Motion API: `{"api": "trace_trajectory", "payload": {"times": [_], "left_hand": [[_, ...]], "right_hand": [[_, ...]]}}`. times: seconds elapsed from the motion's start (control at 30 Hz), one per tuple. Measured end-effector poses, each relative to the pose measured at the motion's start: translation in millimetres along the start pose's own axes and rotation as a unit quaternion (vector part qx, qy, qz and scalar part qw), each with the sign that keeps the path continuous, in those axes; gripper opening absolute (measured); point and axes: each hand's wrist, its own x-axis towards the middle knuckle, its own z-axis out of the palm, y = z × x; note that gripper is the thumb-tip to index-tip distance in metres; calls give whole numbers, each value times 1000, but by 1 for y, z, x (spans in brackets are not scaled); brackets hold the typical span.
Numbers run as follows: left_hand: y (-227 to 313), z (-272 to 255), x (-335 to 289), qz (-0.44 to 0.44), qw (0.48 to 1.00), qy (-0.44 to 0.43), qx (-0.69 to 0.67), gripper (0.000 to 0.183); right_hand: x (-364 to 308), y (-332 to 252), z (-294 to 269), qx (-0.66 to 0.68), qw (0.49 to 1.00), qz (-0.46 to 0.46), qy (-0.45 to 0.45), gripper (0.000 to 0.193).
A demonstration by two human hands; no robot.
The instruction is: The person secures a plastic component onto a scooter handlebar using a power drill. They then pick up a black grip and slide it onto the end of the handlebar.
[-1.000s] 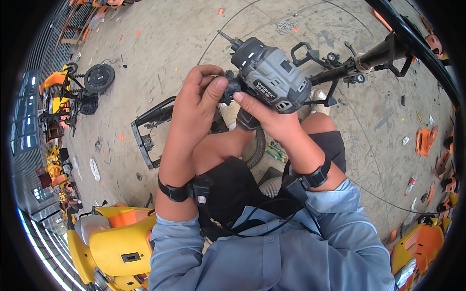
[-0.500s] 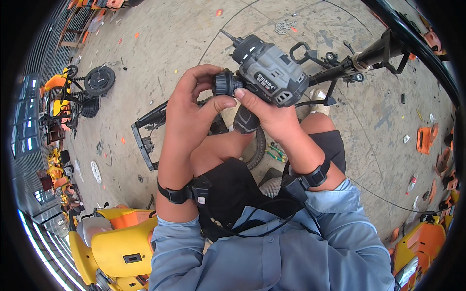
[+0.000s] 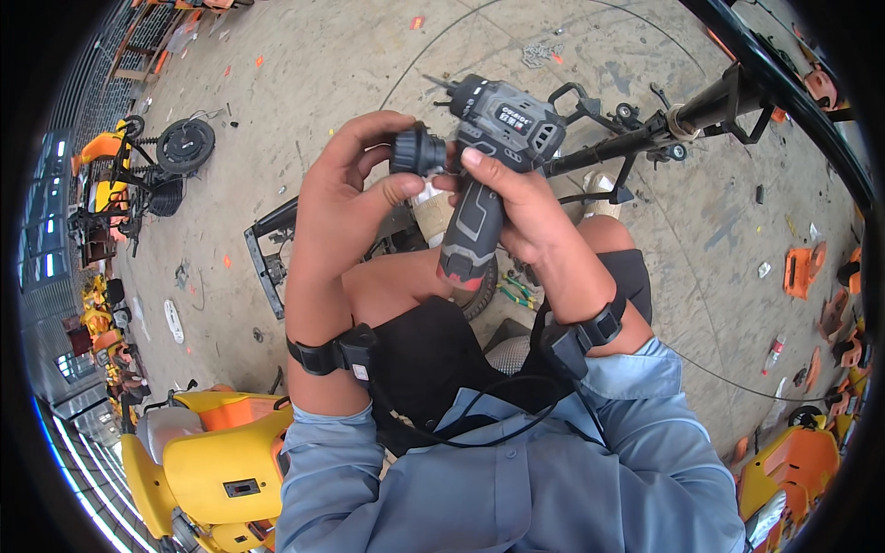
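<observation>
My left hand (image 3: 355,198) is closed round a black ribbed round part (image 3: 415,152), gripping it between thumb and fingers; its exact kind I cannot make out. In my right hand (image 3: 521,198) is a grey-and-black cordless drill (image 3: 516,120), held at the top of its handle. The drill's thin bit points up and to the left, and the red-edged base of its handle hangs toward my lap. A small gap separates the round part from the drill, with right-hand fingertips showing between them. Below my hands a tyre (image 3: 486,290) is partly hidden by my legs.
A black metal frame (image 3: 608,152) runs from beneath my hands to the upper right. Yellow scooter bodies (image 3: 207,461) stand at lower left and lower right. A dismantled yellow vehicle with a black wheel (image 3: 184,146) is at left. Chain (image 3: 542,55) and orange scraps lie on the concrete floor.
The drill has turned in my right hand, so its handle and red-edged base now show. My left hand has shifted slightly left with the round part, away from the drill.
</observation>
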Motion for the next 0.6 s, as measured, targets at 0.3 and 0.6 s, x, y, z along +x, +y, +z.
{"api": "trace_trajectory", "payload": {"times": [0.3, 0.6], "left_hand": [[9, 0, -4, -27, 999, -2, -35, 43], [0, 3, -5, -98, 995, 2, 18, 37]], "right_hand": [[8, -3, -14, -39, 995, -85, -21, 51], [-3, 12, 0, -200, 953, -220, -62, 49]]}}
